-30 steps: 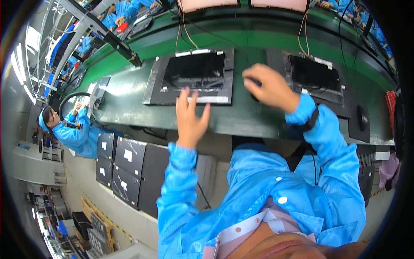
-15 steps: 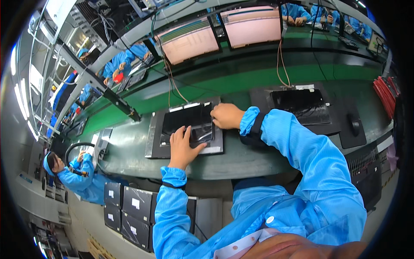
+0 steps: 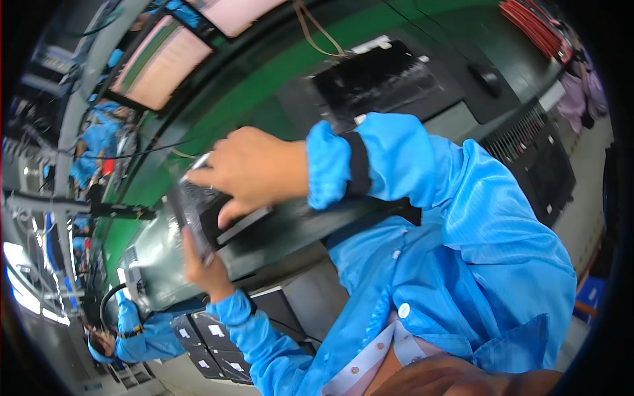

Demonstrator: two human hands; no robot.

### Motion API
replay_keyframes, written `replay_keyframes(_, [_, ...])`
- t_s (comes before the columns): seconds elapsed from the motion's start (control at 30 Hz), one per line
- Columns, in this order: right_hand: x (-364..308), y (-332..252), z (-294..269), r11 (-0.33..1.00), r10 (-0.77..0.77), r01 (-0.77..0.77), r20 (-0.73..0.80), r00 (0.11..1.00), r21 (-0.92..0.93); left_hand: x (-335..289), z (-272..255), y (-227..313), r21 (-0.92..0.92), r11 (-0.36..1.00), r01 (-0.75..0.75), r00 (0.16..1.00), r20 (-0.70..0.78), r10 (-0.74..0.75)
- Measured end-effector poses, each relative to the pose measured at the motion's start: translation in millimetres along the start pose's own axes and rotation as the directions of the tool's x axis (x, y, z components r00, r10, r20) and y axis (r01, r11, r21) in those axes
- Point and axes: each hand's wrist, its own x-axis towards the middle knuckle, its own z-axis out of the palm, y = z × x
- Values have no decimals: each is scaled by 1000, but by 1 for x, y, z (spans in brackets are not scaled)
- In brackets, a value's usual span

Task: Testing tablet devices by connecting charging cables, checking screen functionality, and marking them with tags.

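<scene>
A thin dark screen panel (image 3: 190, 212) with a glossy, film-like surface is tilted up over the bench and blurred by motion. My left hand (image 3: 206, 272) is closed on its lower end, thumb and fingers along the edge. My right hand (image 3: 254, 165) reaches over the upper end from the right. Its thumb and forefinger lie at the panel, and the other fingers are mostly hidden. Under the right hand, a black work pad (image 3: 244, 226) shows in part on the green bench.
To the right lies a second dark panel (image 3: 370, 79) on its pad, beside a black mouse (image 3: 485, 79). Red folders (image 3: 538, 30) stand at the far right. Black boxes (image 3: 218, 330) are stacked below the bench, and a co-worker (image 3: 145, 330) in blue sits at the left.
The panel has come up off its pad and tilted, with both hands moving along with it. My view has swung to the right, so the bench appears turned and shifted leftward.
</scene>
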Motion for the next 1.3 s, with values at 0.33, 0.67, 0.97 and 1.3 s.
replay_keyframes(0.33, [-253, 13, -87, 816, 563, -574, -127, 816, -72, -119, -51, 97, -879, -348, 327, 616, 477, -627])
replay_keyframes(0.67, [-272, 29, -70, 815, 568, -543, 100, 817, -202, -123, 24, 183, -495, -492, 716, 484, 860, -162])
replay_keyframes(0.97, [-255, 48, -86, 893, 448, -392, 340, 827, -223, -117, 10, 188, -449, -529, 720, 444, 884, -146])
replay_keyframes(1.3, [-244, -46, -21, 609, 412, -436, 205, 888, 662, -116, 24, 211, -556, -457, 694, 534, 824, -191])
